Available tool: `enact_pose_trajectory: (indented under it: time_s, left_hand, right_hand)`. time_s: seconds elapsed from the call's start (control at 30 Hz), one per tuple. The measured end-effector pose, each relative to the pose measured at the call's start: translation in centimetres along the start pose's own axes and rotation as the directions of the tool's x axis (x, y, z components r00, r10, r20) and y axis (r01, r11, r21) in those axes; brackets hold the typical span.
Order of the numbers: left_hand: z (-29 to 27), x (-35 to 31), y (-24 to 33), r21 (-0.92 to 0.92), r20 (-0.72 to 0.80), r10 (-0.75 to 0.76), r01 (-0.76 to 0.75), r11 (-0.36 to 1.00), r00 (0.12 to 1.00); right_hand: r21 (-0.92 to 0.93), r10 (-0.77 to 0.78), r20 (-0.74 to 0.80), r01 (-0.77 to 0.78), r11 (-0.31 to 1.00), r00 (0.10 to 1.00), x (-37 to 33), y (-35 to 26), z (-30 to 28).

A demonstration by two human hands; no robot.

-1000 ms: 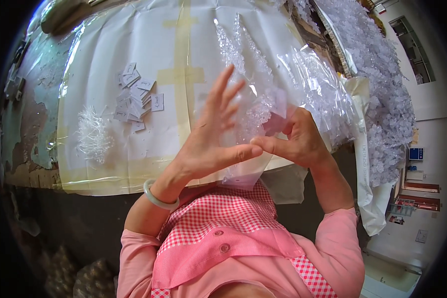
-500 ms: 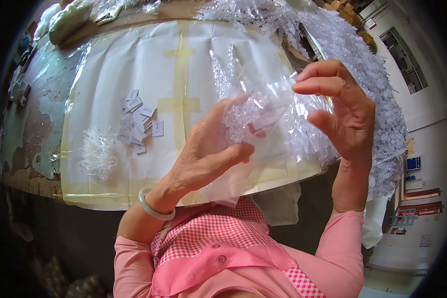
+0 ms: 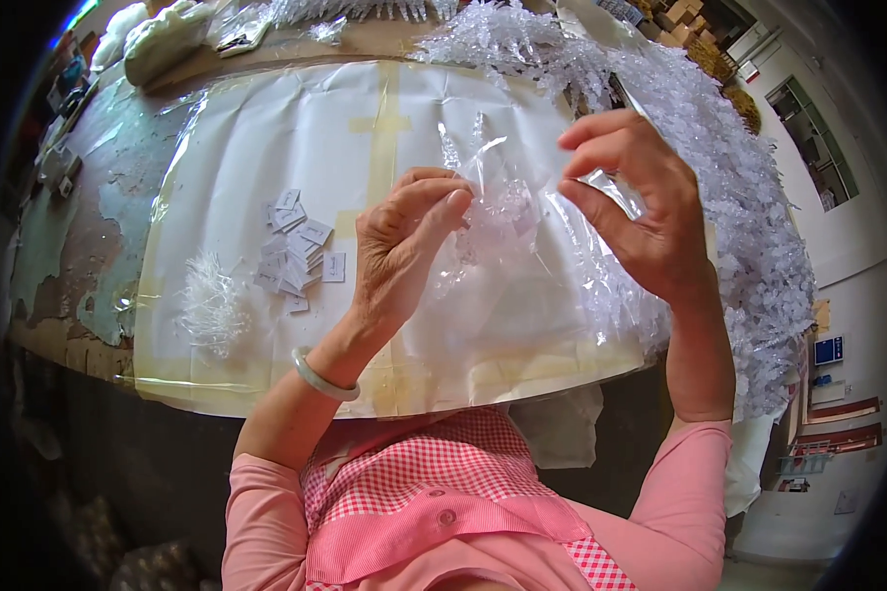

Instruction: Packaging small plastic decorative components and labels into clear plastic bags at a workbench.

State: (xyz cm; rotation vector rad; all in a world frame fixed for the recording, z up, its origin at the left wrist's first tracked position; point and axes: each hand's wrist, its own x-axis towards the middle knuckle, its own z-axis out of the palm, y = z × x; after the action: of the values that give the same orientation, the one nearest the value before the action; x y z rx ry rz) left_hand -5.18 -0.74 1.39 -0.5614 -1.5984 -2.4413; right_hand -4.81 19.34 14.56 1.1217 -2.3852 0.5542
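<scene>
Two hands pinching one clear plastic bag, left hand, right hand, one heap of paper tags.

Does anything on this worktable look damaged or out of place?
Yes. The tabletop's coating at the left is peeling away in big patches, showing brown underneath. The white sheet over it is patched with tape strips. The small grey tags lie in a loose scattered heap rather than a stack.
</scene>
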Motion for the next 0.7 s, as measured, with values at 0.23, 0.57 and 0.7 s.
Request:
enact_pose_trajectory:
  time_s: [0.23,0.57,0.7]
  left_hand:
    - [-0.4,0.3,0.0,-0.111,0.005,0.111,-0.110,0.988,0.994]
    - [0.1,0.0,1.1,-0.316,0.063,0.066,-0.043,0.948,0.996]
    - [-0.6,0.0,0.1,0.044,0.170,-0.146,0.140,0.989,0.975]
  right_hand:
    - [-0.077,-0.185,0.085,0.192,0.978,0.979,1.8,-1.1,0.0]
    - [-0.124,-0.263,0.070,0.270,0.955,0.962,3.3,-2.4,0.4]
    - [0.028,-0.237,0.099,0.236,0.971,0.966,3.8,-1.6,0.5]
